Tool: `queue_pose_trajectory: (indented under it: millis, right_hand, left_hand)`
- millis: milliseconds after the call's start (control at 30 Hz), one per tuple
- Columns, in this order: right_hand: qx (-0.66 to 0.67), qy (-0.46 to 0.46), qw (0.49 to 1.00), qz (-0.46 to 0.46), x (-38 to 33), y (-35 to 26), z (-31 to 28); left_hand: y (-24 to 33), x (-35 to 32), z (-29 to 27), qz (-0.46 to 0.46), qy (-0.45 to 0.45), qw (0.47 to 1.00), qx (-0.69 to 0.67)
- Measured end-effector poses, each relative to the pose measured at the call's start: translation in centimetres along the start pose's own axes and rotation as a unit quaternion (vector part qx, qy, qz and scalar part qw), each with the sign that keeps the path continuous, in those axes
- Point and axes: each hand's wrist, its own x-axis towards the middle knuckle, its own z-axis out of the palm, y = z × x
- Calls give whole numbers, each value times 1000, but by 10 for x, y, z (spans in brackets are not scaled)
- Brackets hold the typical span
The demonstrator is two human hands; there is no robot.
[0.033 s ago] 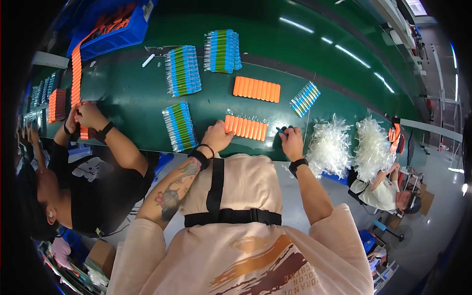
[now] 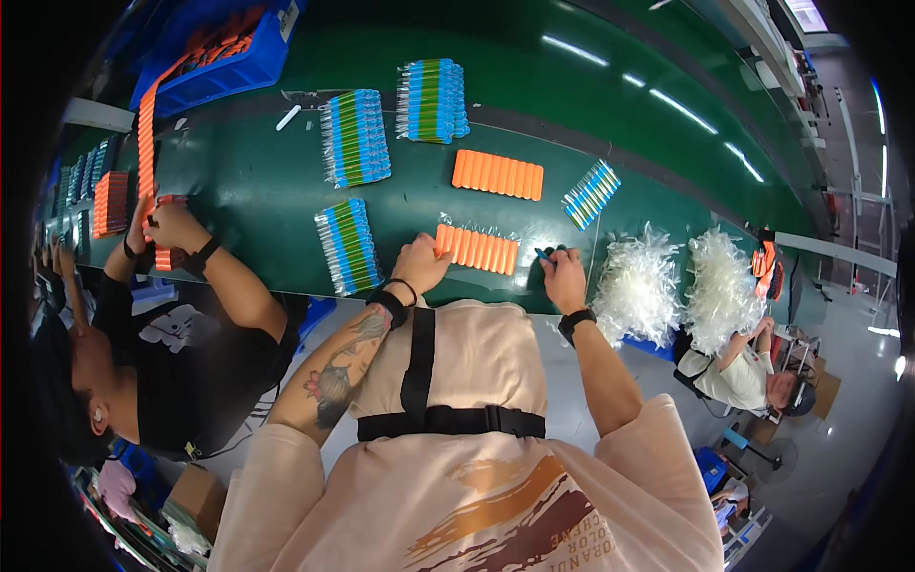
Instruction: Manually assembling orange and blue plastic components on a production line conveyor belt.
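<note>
A row of orange tube-like pieces (image 2: 482, 251), with clear film tips along its far edge, lies on the green table just in front of me. At its left end my left hand (image 2: 422, 264) is closed, fingers and thumb curled against the row. To the right of the row, my right hand (image 2: 565, 278) pinches a small dark blue stick-like piece (image 2: 544, 255), its near part covered by the fingers. Just beyond is a second orange row (image 2: 498, 174), untouched. A small bundle of blue, clear-tipped sticks (image 2: 592, 194) lies to its right.
Several blue-and-green packed bundles (image 2: 355, 138) lie left and far. Two heaps of clear plastic sleeves (image 2: 640, 286) are at the right. A blue bin (image 2: 224, 62) of orange pieces stands far left. A co-worker in black (image 2: 210, 353) handles an orange strip (image 2: 146, 143) at the left.
</note>
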Motion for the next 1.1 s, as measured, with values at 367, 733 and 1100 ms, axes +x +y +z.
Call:
queue_pose_trajectory:
  millis: [367,733,1100]
  right_hand:
    - [-151,-124,948,-252,58,-55,2]
    - [-170,-192,881,-399,101,-152,53]
    - [-144,-196,875,-418,97,-119,42]
  left_hand:
    - [-10,18,-14,-145,-106,966,-189]
    - [-20,14,-6,-132,-82,957,-245]
    - [-16,13,-13,-123,-93,966,-208]
